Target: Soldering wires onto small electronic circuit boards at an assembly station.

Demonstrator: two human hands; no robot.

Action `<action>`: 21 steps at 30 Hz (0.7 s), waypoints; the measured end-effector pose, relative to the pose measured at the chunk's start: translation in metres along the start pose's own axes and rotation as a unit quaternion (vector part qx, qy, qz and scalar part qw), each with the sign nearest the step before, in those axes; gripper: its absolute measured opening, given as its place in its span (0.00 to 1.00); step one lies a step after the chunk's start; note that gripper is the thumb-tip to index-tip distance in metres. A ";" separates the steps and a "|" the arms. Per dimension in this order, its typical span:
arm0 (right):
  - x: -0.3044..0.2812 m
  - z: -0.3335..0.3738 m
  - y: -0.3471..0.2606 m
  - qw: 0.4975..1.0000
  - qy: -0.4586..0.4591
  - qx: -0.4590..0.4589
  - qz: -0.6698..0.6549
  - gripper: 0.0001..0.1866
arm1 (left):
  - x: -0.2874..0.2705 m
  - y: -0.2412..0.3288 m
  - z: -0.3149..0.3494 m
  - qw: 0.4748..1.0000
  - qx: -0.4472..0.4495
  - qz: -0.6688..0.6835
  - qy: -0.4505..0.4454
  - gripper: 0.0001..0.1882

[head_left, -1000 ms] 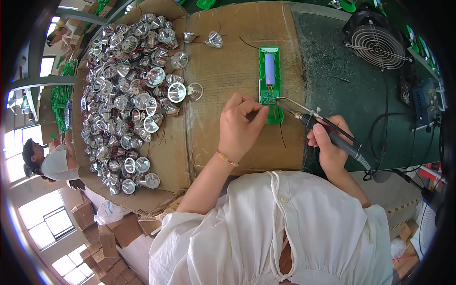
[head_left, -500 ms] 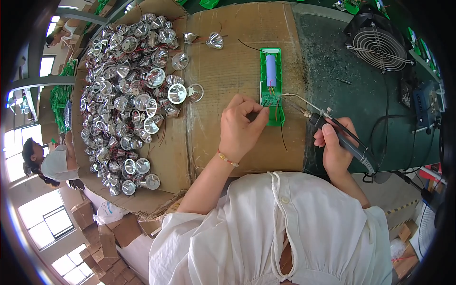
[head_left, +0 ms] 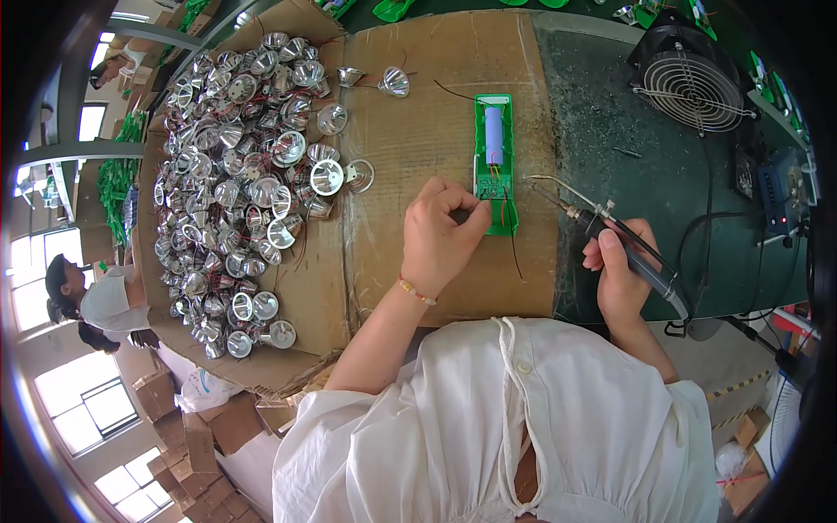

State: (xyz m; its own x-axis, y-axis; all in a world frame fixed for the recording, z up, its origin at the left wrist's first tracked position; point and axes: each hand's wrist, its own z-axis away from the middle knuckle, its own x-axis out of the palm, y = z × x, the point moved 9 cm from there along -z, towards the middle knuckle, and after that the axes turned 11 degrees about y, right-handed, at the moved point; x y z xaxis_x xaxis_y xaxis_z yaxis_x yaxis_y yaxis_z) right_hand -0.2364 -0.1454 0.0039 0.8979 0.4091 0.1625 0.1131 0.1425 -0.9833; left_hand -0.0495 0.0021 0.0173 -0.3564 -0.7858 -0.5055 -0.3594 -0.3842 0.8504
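A green plastic housing (head_left: 506,218) lies lengthwise on the cardboard, holding a purple cylindrical battery (head_left: 494,131) and a small green circuit board (head_left: 493,187). Thin red and black wires trail from it. My left hand (head_left: 443,228) is closed in a pinch at the housing's lower left edge; whatever sits between the fingertips is too small to make out. My right hand (head_left: 621,268) grips a soldering iron (head_left: 641,266) like a pen. A thin metal tube runs along the iron, and its tip is just right of the board, apart from it.
Many silver reflector cups (head_left: 231,187) with wires fill a cardboard tray at left; a few lie beside it. A round fan (head_left: 693,87) stands at the far right, above a blue box (head_left: 776,196) with cables. Another person (head_left: 109,296) sits at left.
The soldering iron's tip has drawn back a little to the right, off the circuit board. My left hand keeps its pinch at nearly the same place.
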 end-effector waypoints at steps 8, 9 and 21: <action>-0.010 -0.011 -0.001 1.000 0.010 -0.014 -0.003 0.08 | 0.001 0.008 -0.003 1.000 0.006 -0.021 -0.004 0.05; -0.013 -0.013 -0.003 1.000 0.011 -0.015 -0.004 0.08 | 0.001 0.013 -0.003 0.999 0.013 -0.030 -0.008 0.05; -0.040 -0.039 0.001 0.997 0.067 -0.011 0.029 0.08 | 0.013 0.002 -0.032 0.990 -0.079 -0.101 -0.059 0.08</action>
State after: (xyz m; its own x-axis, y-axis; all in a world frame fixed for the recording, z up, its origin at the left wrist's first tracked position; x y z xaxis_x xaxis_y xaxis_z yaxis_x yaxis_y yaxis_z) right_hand -0.2559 -0.1965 -0.0064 0.9520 0.2909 0.0948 0.0675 0.1024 -0.9924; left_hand -0.0269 -0.0245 0.0175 -0.3937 -0.6266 -0.6725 -0.2966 -0.6059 0.7382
